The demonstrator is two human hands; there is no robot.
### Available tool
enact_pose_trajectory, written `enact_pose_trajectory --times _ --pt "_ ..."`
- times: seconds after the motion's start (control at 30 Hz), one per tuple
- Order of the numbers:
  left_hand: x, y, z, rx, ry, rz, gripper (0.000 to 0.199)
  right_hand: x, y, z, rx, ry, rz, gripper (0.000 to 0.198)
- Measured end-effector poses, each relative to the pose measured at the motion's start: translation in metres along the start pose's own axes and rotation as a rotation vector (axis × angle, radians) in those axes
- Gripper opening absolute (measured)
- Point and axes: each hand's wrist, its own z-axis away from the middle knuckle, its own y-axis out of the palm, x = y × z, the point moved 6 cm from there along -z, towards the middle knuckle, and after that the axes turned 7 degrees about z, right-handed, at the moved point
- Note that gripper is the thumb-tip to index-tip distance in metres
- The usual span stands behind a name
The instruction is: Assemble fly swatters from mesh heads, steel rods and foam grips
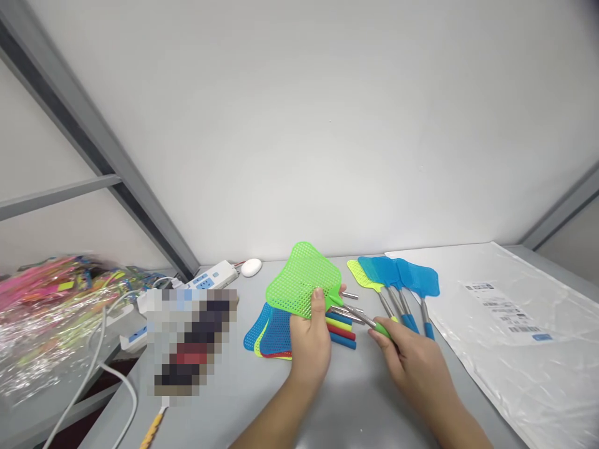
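A bright green perforated fly swatter head (303, 277) is pinched in my left hand (311, 346), thumb on top. My right hand (414, 358) is closed round the green grip (382, 328) of a metal rod (362, 317) that points at the swatter's neck. Whether rod and neck are joined, I cannot tell. Beneath my left hand lies a stack of blue, yellow and red swatter heads (276, 330). Several loose rods with coloured grips (342, 333) lie between my hands. Just beyond my right hand, swatters with blue heads (423, 279) and one with a yellow head (364, 274) lie fanned out.
A white plastic mailing bag (472, 312) with a printed label covers the right side of the grey table (243, 399). At left are power strips (218, 276), cables, a white rounded device (251, 267) and a pixelated item (196, 343). Bagged colourful goods (56, 312) sit at far left.
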Motion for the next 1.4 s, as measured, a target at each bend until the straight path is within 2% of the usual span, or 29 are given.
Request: enact_pose_trajectory --times 0.17,0.3,0.4,0.53,0.57,0.63,0.7,0.73,0.87,0.93,1.03,1.1,1.2,1.3,1.4 --pt "0.003 -0.003 -0.005 0.027 -0.055 0.011 0.041 -0.003 0.003 -0.002 0.068 0.056 -0.076 0.027" --pt "0.008 -0.004 -0.008 0.077 -0.069 -0.031 0.039 0.001 0.008 -0.004 0.277 0.187 -0.308 0.026" --pt "0.011 -0.005 -0.009 0.115 -0.117 -0.041 0.04 0.013 0.013 0.002 0.472 0.305 -0.686 0.028" --pt "0.011 0.0 -0.01 0.191 -0.182 0.059 0.043 0.035 0.024 0.018 0.791 0.52 -1.389 0.034" --pt "0.011 0.001 -0.01 0.205 -0.195 0.074 0.044 0.038 0.026 0.021 0.845 0.574 -1.505 0.033" --pt "0.011 0.002 -0.01 0.228 -0.214 0.065 0.045 0.04 0.028 0.023 0.891 0.638 -1.6 0.032" --pt "0.013 0.002 -0.011 0.225 -0.22 0.014 0.045 0.037 0.03 0.021 0.862 0.633 -1.529 0.033" --pt "0.015 0.001 -0.011 0.214 -0.221 -0.016 0.044 0.034 0.03 0.019 0.801 0.611 -1.432 0.034" --pt "0.019 -0.005 -0.013 0.134 -0.187 -0.11 0.042 0.023 0.023 0.007 0.405 0.427 -0.792 0.034" --pt "0.021 -0.008 -0.014 0.116 -0.174 -0.137 0.043 0.026 0.02 0.007 0.297 0.362 -0.539 0.032" --pt "0.023 -0.008 -0.016 0.126 -0.178 -0.144 0.044 0.032 0.02 0.01 0.267 0.335 -0.379 0.032" --pt "0.025 -0.006 -0.017 0.162 -0.191 -0.149 0.045 0.035 0.017 0.013 0.258 0.331 -0.375 0.031" --pt "0.029 0.003 -0.012 0.293 -0.23 -0.158 0.051 0.031 0.006 0.018 0.254 0.345 -0.424 0.029" --pt "0.027 0.016 -0.001 0.452 -0.193 -0.211 0.051 0.009 -0.012 0.021 0.282 0.435 -0.369 0.029" --pt "0.02 0.025 0.012 0.582 -0.066 -0.387 0.043 -0.031 -0.034 0.017 0.329 0.608 -0.085 0.03"
